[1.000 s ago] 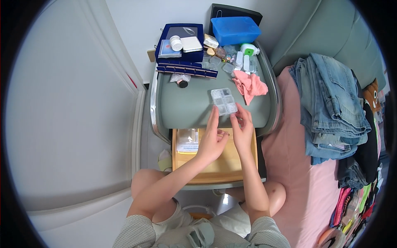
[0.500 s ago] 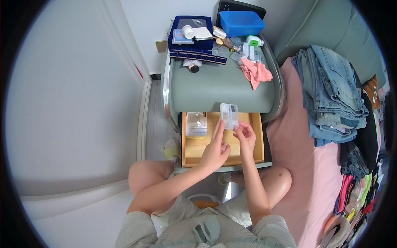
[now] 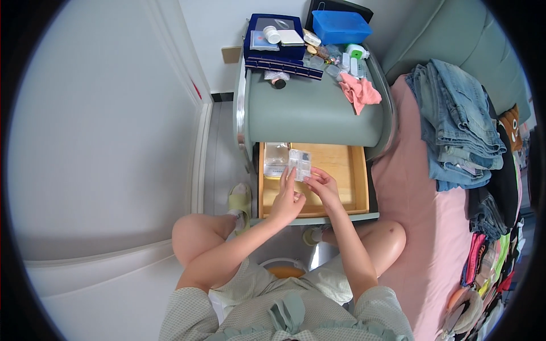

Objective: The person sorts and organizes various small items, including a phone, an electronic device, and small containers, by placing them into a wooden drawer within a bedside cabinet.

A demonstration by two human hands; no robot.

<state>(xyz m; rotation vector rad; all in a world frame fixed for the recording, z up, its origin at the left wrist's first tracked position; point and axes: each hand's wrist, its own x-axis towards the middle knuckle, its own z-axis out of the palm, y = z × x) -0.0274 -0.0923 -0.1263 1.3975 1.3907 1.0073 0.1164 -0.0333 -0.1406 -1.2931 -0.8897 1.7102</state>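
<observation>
Over the pulled-out wooden drawer [image 3: 341, 170] I hold a small clear plastic compartment box [image 3: 300, 163] between both hands. My left hand [image 3: 288, 199] has its fingers against the box's lower left side, the thumb bent below. My right hand [image 3: 323, 186] pinches the lower right corner with thumb and fingertips. A small dark patch shows in one upper compartment of the box; what it is, I cannot make out. Just left of it, a clear flat container [image 3: 276, 154] lies inside the drawer, partly behind the box and my left fingers.
On the grey-green nightstand [image 3: 315, 116] stand a dark blue case [image 3: 250, 42], a blue plastic box [image 3: 341, 27], a pink cloth [image 3: 359, 94] and several small bottles and containers. Folded jeans [image 3: 460, 113] are stacked on the pink bed [image 3: 409, 238] at the right. A white door panel [image 3: 114, 142] rises at the left.
The compartment box has come left relative to the drawer, nearer the clear container, with both hands on it. Its face now shows more compartments. The whole view has shifted slightly.
</observation>
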